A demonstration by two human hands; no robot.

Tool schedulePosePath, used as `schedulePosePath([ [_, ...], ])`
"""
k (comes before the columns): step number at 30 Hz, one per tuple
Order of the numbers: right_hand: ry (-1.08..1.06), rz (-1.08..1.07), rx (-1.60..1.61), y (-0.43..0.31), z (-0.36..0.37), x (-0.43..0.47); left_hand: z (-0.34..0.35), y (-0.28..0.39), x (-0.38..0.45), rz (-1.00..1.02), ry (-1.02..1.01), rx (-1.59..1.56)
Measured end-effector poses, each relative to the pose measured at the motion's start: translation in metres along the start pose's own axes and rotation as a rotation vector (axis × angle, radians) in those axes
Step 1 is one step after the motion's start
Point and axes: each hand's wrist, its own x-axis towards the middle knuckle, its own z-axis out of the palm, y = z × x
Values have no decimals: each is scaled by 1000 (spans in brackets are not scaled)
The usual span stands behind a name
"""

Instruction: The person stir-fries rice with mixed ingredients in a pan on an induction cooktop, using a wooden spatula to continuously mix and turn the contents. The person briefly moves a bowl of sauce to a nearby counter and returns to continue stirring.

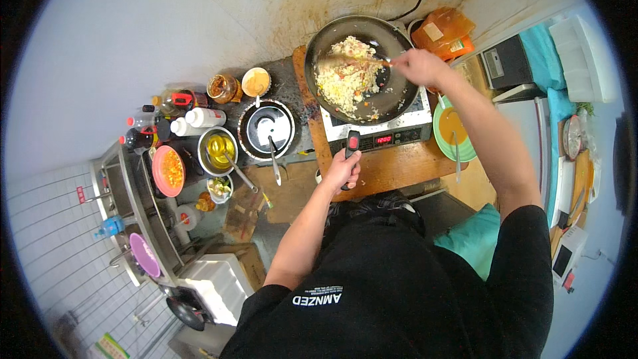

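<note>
My left hand (pixel 343 169) is closed around the black handle (pixel 352 142) of a large frying pan (pixel 398 94), which sits over an induction cooker (pixel 423 117). Inside the pan lies fried rice (pixel 344 85) with bits of egg and diced vegetables. My right hand (pixel 423 66) reaches over the pan's right side and grips a utensil (pixel 371 61) that looks wooden; its far end is blurred among the rice. The cooker's red display is lit. Both the pan and the cooker rest by a wooden board (pixel 394 169).
Left of the pan stand a dark pot with a ladle (pixel 276 164), a metal bowl of oil (pixel 202 152), a pink bowl of diced vegetables (pixel 172 172), sauce jars and bottles. At right are a green bowl of orange liquid (pixel 451 122) and an orange bag (pixel 448 35). A stained wall rises behind.
</note>
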Motion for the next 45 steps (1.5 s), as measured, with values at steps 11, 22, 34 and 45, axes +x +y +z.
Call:
schedulePosePath([
  [11, 9, 122, -154, 37, 28, -60, 34, 13, 4, 117, -48, -18],
  [22, -59, 220, -48, 6, 19, -119, 46, -12, -49, 94, 194, 143],
  [34, -83, 261, 31, 0, 40, -143, 49, -22, -52, 128, 165, 109],
  [45, -56, 259, 120, -14, 57, -130, 46, -24, -45, 169, 94, 137],
])
